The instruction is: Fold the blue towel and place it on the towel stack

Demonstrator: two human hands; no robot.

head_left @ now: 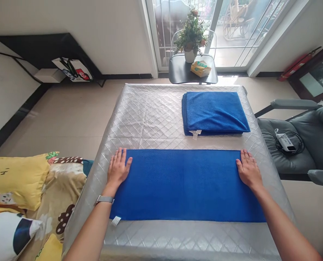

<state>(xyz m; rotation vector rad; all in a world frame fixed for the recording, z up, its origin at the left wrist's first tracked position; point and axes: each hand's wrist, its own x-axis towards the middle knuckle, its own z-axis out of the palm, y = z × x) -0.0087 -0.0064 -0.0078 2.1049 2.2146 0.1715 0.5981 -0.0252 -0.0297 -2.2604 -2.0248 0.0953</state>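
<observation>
A long blue towel (185, 185) lies flat across the near part of the silver quilted table (150, 116), folded into a wide strip. My left hand (118, 168) rests palm down with fingers spread on the towel's far left corner. On the far right corner my right hand (247, 169) presses flat in the same way, fingers stretched out. A grey watch sits on my left wrist. A white tag (116, 220) sticks out at the towel's near left corner. Neither hand grips anything.
A folded blue towel stack (214, 113) lies at the table's far right. Beyond the table stands a black stool (181, 70) with a potted plant (191, 36) and a yellow pack (201, 68). A grey armchair (310, 145) with a charger is right; patterned bedding (20, 195) is left.
</observation>
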